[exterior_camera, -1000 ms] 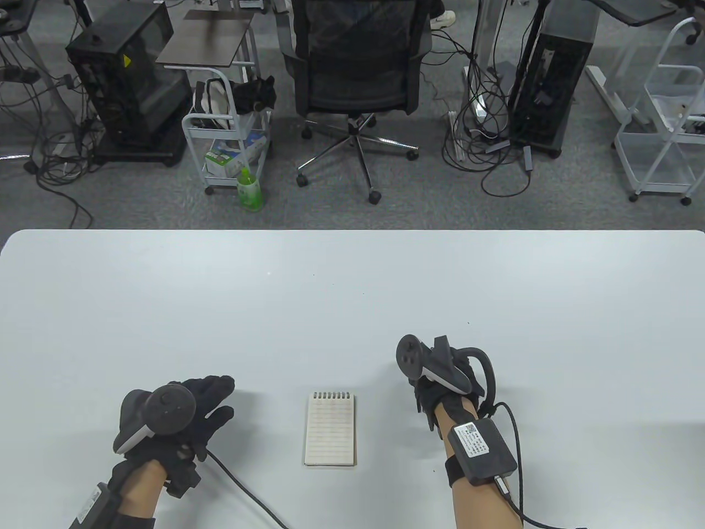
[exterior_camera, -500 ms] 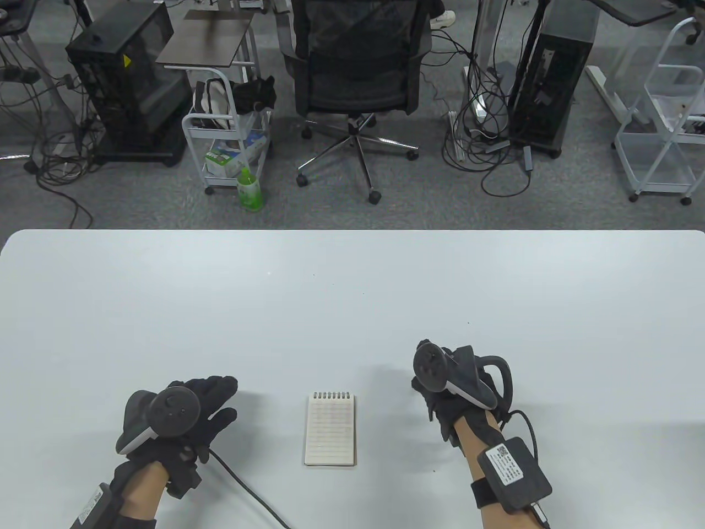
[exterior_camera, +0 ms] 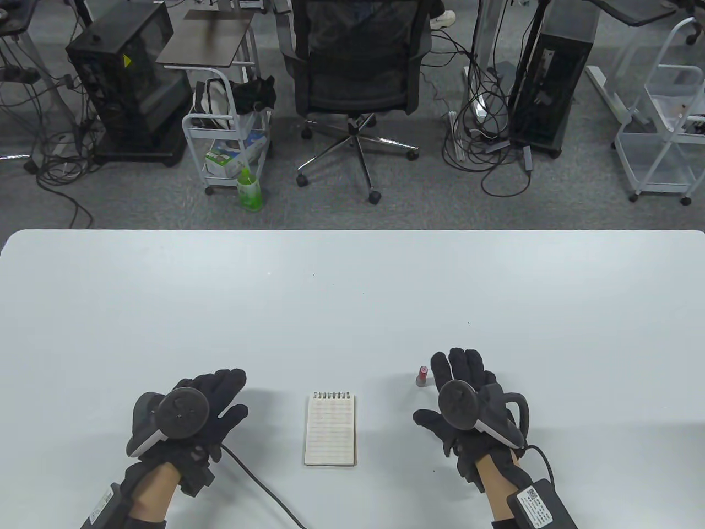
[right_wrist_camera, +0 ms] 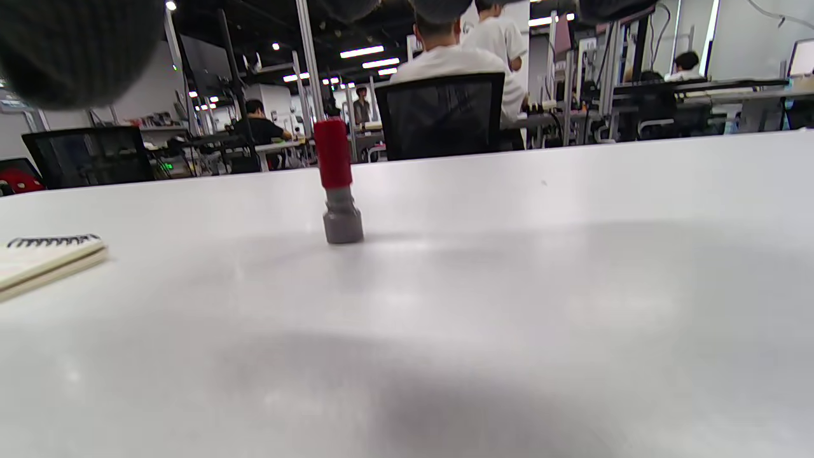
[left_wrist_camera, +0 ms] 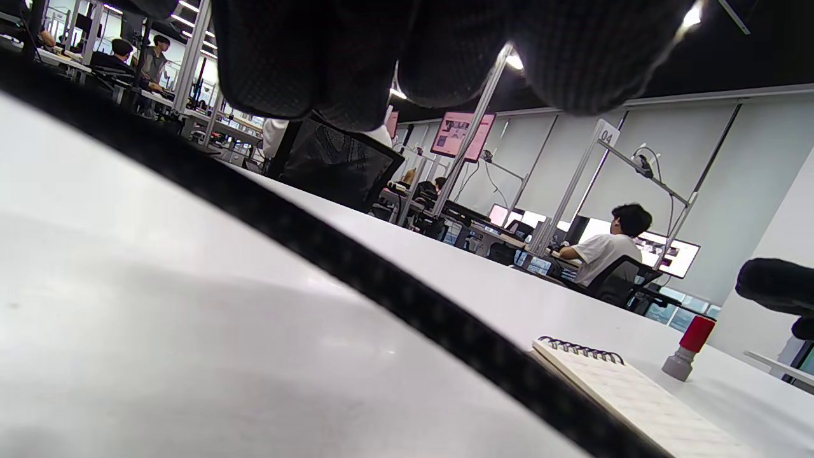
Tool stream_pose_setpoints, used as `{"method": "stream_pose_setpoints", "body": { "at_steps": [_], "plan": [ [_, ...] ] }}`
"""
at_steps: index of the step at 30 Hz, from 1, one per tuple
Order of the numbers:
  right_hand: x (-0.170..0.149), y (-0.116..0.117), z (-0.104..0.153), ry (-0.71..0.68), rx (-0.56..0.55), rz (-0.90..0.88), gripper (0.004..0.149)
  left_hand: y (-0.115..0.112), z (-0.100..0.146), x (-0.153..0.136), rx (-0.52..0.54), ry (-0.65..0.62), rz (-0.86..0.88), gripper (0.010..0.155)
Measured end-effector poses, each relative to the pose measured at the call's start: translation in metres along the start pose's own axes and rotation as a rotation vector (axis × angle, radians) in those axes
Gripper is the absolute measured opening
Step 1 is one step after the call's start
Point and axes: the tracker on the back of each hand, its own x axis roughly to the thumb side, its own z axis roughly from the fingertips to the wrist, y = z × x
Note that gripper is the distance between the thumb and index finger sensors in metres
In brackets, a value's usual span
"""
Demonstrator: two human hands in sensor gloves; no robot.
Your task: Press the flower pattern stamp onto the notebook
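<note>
On the desk [exterior_camera: 352, 286] the stamp [exterior_camera: 422, 376] stands upright, red cap up, just beside your right hand [exterior_camera: 460, 394] and untouched; that hand is spread flat with fingers released, holding nothing. The notebook [exterior_camera: 330, 429] lies open between both hands, page unmarked as far as I can tell. Your left hand [exterior_camera: 190, 413] rests loose on the desk left of it, gripping nothing. Step looks like pre-grasp: stamp not yet picked up. Next, pinch the stamp by its red top with your right hand, carry it left over the page and press straight down. Steady the notebook with your left hand if needed.
</note>
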Motion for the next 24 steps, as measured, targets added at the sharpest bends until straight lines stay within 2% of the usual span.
{"method": "stream_pose_setpoints", "body": {
  "at_steps": [9,24],
  "plan": [
    [-0.014,0.004,0.001,0.037,0.021,-0.024,0.099,-0.011,-0.003,0.004,-0.045,0.017,-0.06,0.069],
    [-0.022,0.015,-0.003,0.079,0.083,-0.036,0.098,-0.011,-0.001,-0.002,-0.092,0.042,-0.037,0.069]
  ]
}}
